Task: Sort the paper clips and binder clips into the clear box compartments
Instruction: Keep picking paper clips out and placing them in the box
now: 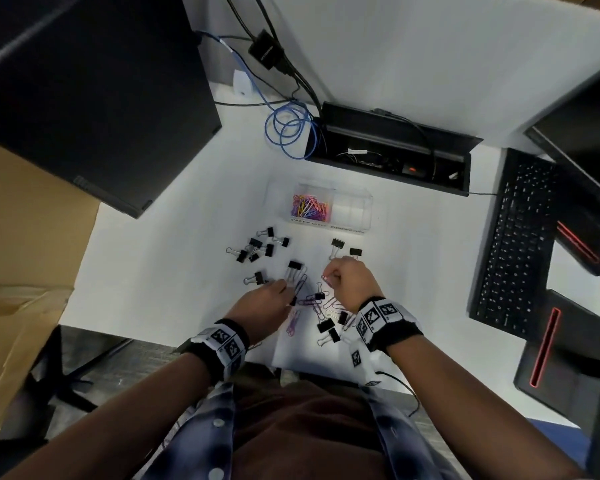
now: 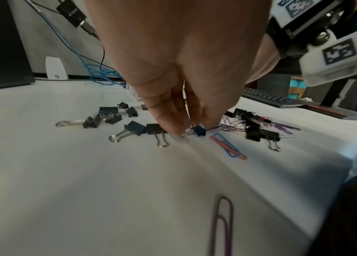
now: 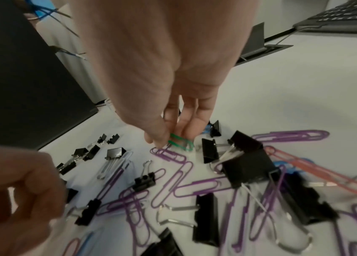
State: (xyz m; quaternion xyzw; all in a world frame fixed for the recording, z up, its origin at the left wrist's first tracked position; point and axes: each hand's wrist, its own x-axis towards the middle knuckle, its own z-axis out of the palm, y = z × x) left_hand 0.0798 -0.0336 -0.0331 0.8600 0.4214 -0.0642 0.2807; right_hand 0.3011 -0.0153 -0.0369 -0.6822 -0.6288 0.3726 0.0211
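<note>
The clear box (image 1: pixel 352 216) stands mid-desk, with coloured paper clips (image 1: pixel 310 206) in its left compartment and the right compartments bare. Black binder clips (image 1: pixel 257 247) and purple paper clips (image 3: pixel 197 188) lie scattered in front of it. My left hand (image 2: pixel 195 129) reaches down with its fingertips pinching a small dark binder clip (image 2: pixel 200 130) that lies on the desk. In the head view that left hand (image 1: pixel 286 292) is beside a large binder clip (image 1: pixel 294 268). My right hand (image 3: pixel 173 138) pinches a green paper clip (image 3: pixel 182 142) just above the pile; the head view shows this right hand (image 1: pixel 329 277) curled.
A black computer tower (image 1: pixel 84 84) stands at the left. An open cable tray (image 1: pixel 388 150) and a blue cable coil (image 1: pixel 288 129) lie behind the box. A keyboard (image 1: pixel 513 244) sits to the right. A blue and a red paper clip (image 2: pixel 228 146) lie near the desk's front edge.
</note>
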